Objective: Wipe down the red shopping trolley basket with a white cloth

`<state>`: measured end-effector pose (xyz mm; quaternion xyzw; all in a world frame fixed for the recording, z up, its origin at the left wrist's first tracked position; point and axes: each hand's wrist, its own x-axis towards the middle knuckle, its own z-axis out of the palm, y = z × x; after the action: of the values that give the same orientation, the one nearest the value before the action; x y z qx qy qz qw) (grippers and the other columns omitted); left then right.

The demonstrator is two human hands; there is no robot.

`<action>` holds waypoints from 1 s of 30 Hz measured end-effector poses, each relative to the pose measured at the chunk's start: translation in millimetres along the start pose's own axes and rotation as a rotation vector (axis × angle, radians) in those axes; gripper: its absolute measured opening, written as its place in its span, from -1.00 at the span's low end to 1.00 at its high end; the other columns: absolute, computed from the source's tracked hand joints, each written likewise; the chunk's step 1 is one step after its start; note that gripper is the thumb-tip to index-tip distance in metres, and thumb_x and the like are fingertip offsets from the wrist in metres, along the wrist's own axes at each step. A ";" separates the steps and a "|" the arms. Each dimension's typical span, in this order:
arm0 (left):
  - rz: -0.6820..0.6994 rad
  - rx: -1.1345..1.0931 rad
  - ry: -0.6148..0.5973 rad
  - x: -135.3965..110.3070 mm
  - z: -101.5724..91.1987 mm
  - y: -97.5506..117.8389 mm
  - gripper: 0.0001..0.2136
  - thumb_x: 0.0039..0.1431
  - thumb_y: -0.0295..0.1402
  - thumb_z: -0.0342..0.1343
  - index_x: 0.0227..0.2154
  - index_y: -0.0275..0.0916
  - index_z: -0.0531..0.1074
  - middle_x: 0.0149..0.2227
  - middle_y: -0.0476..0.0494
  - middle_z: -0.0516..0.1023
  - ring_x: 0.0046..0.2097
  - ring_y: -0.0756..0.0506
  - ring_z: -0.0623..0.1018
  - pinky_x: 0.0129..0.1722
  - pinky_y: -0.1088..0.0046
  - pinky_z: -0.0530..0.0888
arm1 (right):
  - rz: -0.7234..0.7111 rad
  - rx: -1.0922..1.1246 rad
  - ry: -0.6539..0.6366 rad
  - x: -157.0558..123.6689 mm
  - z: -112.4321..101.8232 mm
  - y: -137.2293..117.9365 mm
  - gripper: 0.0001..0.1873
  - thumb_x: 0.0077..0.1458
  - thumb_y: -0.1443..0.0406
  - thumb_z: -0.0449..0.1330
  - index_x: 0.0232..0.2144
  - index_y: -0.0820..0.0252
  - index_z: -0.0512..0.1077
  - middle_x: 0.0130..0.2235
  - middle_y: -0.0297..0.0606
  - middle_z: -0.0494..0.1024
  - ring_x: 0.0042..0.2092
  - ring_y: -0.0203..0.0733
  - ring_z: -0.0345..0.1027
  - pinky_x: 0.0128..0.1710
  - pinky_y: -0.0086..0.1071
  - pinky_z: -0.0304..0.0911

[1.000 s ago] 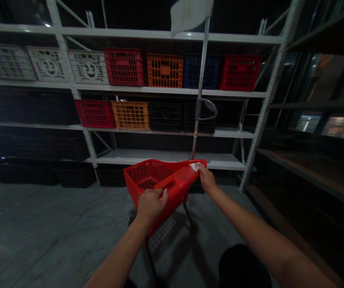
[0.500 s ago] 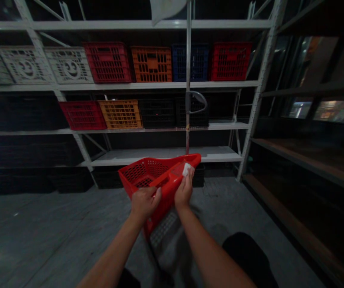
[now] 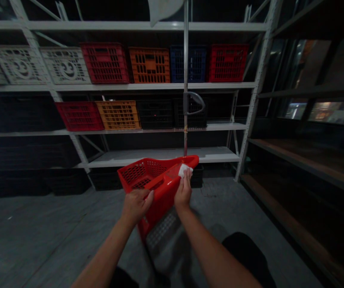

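Left hand grips near rim of red shopping basket, tilted above grey floor. Right hand pinches white cloth, pressing basket's right edge.

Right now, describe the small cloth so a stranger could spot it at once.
Find the tilted red basket before the white shelving. At its right rim, the right hand presses a white cloth, the only white thing on that red plastic.

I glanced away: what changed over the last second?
The right hand, holding the white cloth on the rim of the red basket, drew back from the far corner toward the person. The left hand kept its grip on the near rim; the basket stayed tilted.
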<state>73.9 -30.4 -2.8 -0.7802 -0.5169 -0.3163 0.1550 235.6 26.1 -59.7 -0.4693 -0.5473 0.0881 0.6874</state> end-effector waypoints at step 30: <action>-0.370 0.388 0.002 21.6 -12.6 23.7 -0.50 0.17 -0.05 -0.30 -0.21 -0.32 0.41 -0.21 -0.30 0.50 -0.13 -0.21 0.45 -0.14 0.24 0.32 | -0.568 -0.638 -0.964 78.0 -18.9 -45.5 -0.60 0.26 0.19 -0.22 -0.22 0.19 0.38 -0.24 -0.16 0.52 -0.22 -0.19 0.38 -0.24 -0.40 0.13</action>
<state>96.8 -32.1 22.8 -0.6277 -0.7016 -0.2350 0.2419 263.5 40.5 27.0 -0.3955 -0.8969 -0.0634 0.1876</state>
